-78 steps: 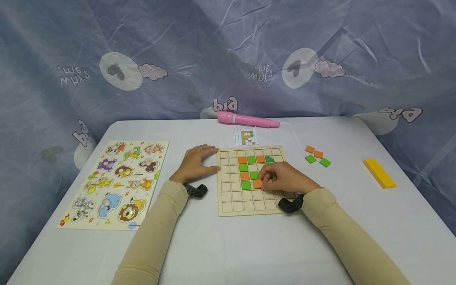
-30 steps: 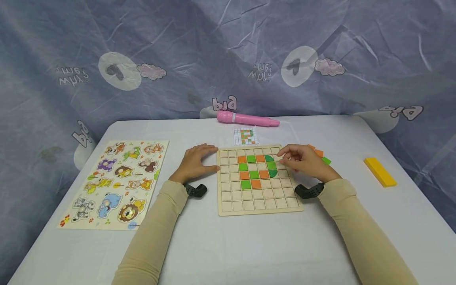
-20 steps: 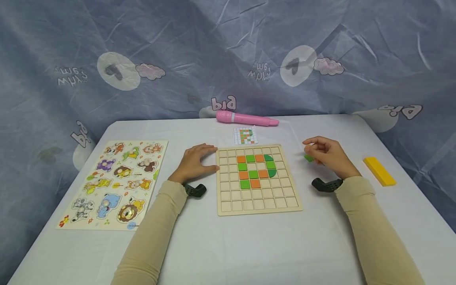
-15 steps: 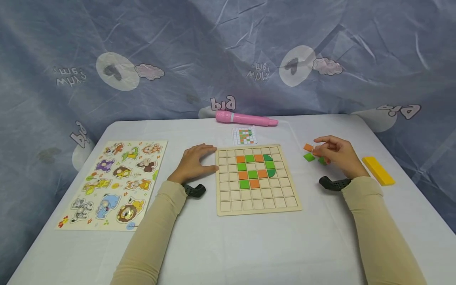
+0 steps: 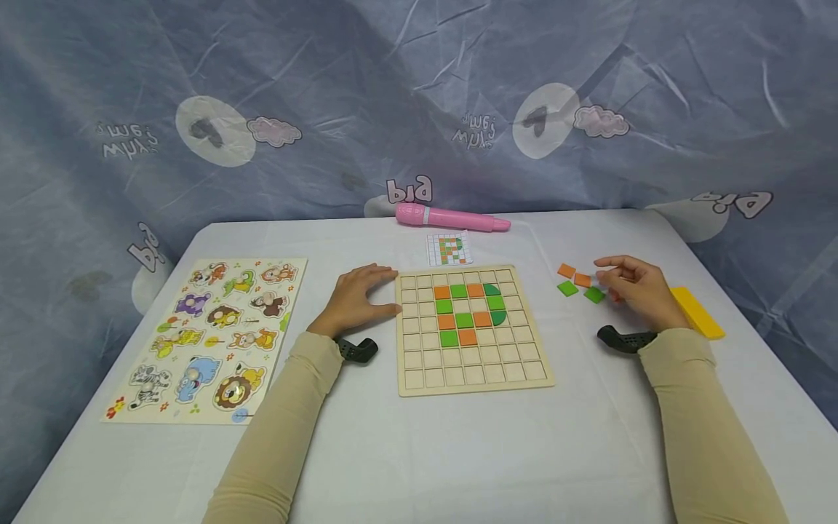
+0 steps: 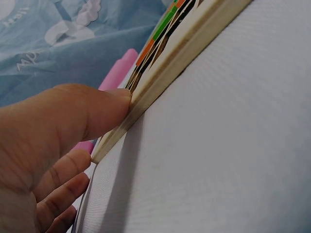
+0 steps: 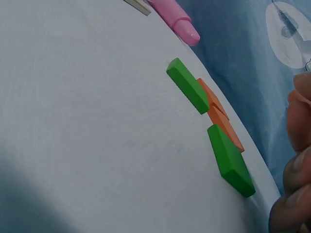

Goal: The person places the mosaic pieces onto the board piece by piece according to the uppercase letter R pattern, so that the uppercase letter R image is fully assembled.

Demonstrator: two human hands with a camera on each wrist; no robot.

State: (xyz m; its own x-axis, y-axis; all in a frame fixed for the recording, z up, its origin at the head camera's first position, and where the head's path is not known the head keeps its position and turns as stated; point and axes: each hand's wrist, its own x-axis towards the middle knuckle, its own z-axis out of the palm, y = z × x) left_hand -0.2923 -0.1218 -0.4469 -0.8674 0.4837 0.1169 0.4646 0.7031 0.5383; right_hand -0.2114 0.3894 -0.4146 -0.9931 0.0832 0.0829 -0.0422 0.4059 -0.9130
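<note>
My left hand (image 5: 356,300) rests at the left edge of a wooden grid board (image 5: 474,375); in the left wrist view its thumb (image 6: 104,109) touches the board's side (image 6: 170,68), fingers loosely spread. Green and orange tiles sit in the board's cells, among them a green square tile (image 5: 449,339), an orange square tile (image 5: 468,337) and a rounded green tile (image 5: 499,318). My right hand (image 5: 640,290) hovers just right of several loose square tiles, green (image 5: 594,295) and orange (image 5: 567,270). Its fingers are loosely bent, with nothing visible between them.
Behind the board lie a small pattern card (image 5: 449,249) and a pink microphone-shaped toy (image 5: 452,218). An animal puzzle board (image 5: 216,342) lies at the left. A yellow block (image 5: 700,316) is at the right, partly behind the right hand. A grey-blue cloth (image 5: 366,87) hangs behind the table.
My right hand has left the board and moved right, past the loose tiles, uncovering them. More tiles on the board are now visible. My left hand has stayed at the board's edge.
</note>
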